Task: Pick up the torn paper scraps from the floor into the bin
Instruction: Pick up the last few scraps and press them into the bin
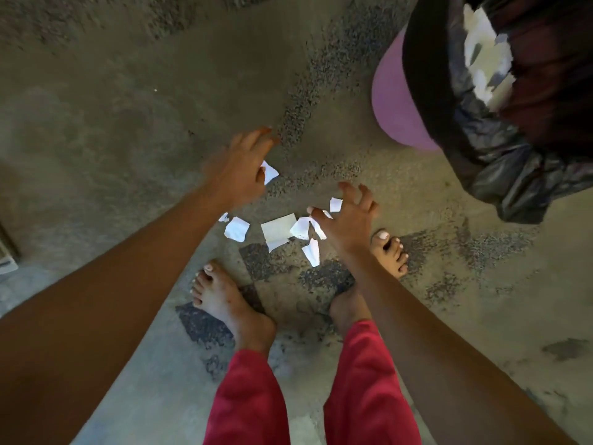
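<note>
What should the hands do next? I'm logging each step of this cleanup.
Probably lower the open right hand onto the cluster of scraps just beneath its spread fingers and pinch them together. Both hands look empty, the left hand hovers by a single scrap, several pieces lie on the floor, and the bin stands close on the right.

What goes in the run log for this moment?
left hand: open, above scraps | right hand: open, above scraps | paper scraps: on floor | bin: holds paper
</note>
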Demonstrator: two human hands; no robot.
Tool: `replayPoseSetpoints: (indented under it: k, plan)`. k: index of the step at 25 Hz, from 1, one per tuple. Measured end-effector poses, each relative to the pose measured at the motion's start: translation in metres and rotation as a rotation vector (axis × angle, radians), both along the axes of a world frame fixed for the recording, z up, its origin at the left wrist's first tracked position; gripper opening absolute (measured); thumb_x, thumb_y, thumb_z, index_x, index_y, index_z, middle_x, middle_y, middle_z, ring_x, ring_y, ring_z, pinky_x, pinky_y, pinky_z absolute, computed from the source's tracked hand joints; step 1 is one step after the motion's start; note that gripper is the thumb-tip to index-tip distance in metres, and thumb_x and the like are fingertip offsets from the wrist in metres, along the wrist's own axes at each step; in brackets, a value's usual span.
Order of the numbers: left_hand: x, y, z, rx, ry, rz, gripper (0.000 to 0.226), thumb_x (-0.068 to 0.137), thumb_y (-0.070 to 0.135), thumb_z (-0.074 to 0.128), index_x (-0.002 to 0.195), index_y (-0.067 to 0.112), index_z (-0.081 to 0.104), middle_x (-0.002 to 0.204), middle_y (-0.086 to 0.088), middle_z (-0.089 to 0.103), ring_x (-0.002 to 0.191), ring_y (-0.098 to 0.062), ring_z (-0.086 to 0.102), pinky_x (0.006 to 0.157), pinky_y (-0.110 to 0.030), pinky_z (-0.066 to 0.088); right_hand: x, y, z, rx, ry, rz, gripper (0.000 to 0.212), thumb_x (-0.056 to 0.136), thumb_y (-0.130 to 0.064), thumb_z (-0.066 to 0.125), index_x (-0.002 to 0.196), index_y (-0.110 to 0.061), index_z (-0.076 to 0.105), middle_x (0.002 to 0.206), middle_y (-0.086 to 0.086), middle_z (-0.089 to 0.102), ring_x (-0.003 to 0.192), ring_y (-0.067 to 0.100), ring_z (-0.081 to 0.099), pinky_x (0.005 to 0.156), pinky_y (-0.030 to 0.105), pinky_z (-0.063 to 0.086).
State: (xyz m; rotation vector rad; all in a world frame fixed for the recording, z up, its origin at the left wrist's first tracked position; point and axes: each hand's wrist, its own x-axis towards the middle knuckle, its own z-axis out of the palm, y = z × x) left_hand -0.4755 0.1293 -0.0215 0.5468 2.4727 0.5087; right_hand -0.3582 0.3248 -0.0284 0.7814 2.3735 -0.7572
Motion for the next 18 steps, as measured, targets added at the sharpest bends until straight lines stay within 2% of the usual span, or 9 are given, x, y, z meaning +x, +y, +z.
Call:
replayPoseSetpoints:
  k: [2, 4, 7, 10, 12, 14, 18]
  plan:
    - [0.018, -0.004, -0.024, -0.114, -0.021, -0.182, 0.073, 0.081, 0.014, 0.063, 0.147, 0.014, 0.031, 0.158, -0.010, 0.020, 0.141, -0.038, 0.024, 0.104, -0.054, 0.035, 0.015, -0.009, -0.015, 0.044, -0.042, -0.064, 0.092, 0.067, -0.065, 0.071, 0.142, -0.025, 0.036, 0.152, 0.013, 0.023, 0.138, 0.036, 0.020, 0.107, 0.045, 0.026]
    - [0.034, -0.012, -0.039, -0.193, -0.033, -0.303, 0.080, 0.083, 0.030, 0.064, 0.150, 0.015, 0.023, 0.160, -0.010, 0.011, 0.144, -0.039, 0.014, 0.104, -0.058, 0.032, 0.029, -0.027, -0.020, 0.016, -0.090, -0.092, 0.100, 0.065, -0.072, 0.067, 0.146, -0.029, 0.027, 0.156, 0.013, 0.011, 0.141, 0.038, 0.010, 0.107, 0.054, 0.027]
    - [0.057, -0.034, -0.050, -0.220, 0.043, -0.366, 0.083, 0.083, 0.051, 0.060, 0.149, 0.015, 0.025, 0.160, -0.011, 0.013, 0.145, -0.038, 0.013, 0.105, -0.057, 0.030, 0.043, -0.057, -0.021, -0.011, -0.123, -0.048, 0.105, 0.065, -0.074, 0.066, 0.148, -0.030, 0.020, 0.159, 0.013, -0.002, 0.144, 0.038, -0.003, 0.105, 0.060, 0.027]
    - [0.074, -0.053, -0.049, -0.240, 0.084, -0.431, 0.098, 0.073, 0.062, 0.065, 0.148, 0.014, 0.026, 0.159, -0.013, 0.015, 0.144, -0.037, 0.017, 0.108, -0.056, 0.028, 0.048, -0.078, -0.022, 0.040, -0.117, 0.029, 0.111, 0.061, -0.069, 0.073, 0.147, -0.032, 0.014, 0.158, 0.013, -0.002, 0.144, 0.040, -0.001, 0.099, 0.064, 0.035]
    - [0.082, -0.066, -0.048, -0.293, 0.101, -0.514, 0.108, 0.065, 0.059, 0.074, 0.148, 0.013, 0.021, 0.158, -0.014, 0.016, 0.143, -0.037, 0.020, 0.106, -0.055, 0.031, 0.049, -0.086, -0.023, 0.073, -0.116, 0.105, 0.114, 0.061, -0.058, 0.079, 0.148, -0.033, 0.010, 0.157, 0.013, 0.003, 0.142, 0.039, 0.005, 0.095, 0.063, 0.040]
    - [0.087, -0.076, -0.046, -0.319, 0.133, -0.540, 0.110, 0.063, 0.045, 0.081, 0.148, 0.015, 0.018, 0.156, -0.012, 0.021, 0.140, -0.035, 0.027, 0.101, -0.052, 0.036, 0.048, -0.090, -0.024, 0.115, -0.116, 0.177, 0.113, 0.064, -0.046, 0.082, 0.149, -0.033, 0.009, 0.153, 0.011, 0.011, 0.139, 0.036, 0.014, 0.091, 0.060, 0.045]
    - [0.096, -0.077, -0.044, -0.409, 0.185, -0.431, 0.108, 0.065, 0.029, 0.081, 0.150, 0.022, 0.015, 0.142, -0.008, 0.037, 0.118, -0.031, 0.046, 0.080, -0.042, 0.045, 0.045, -0.099, -0.028, 0.209, -0.083, 0.307, 0.104, 0.069, -0.035, 0.081, 0.149, -0.028, 0.015, 0.144, 0.010, 0.028, 0.131, 0.032, 0.027, 0.084, 0.053, 0.048]
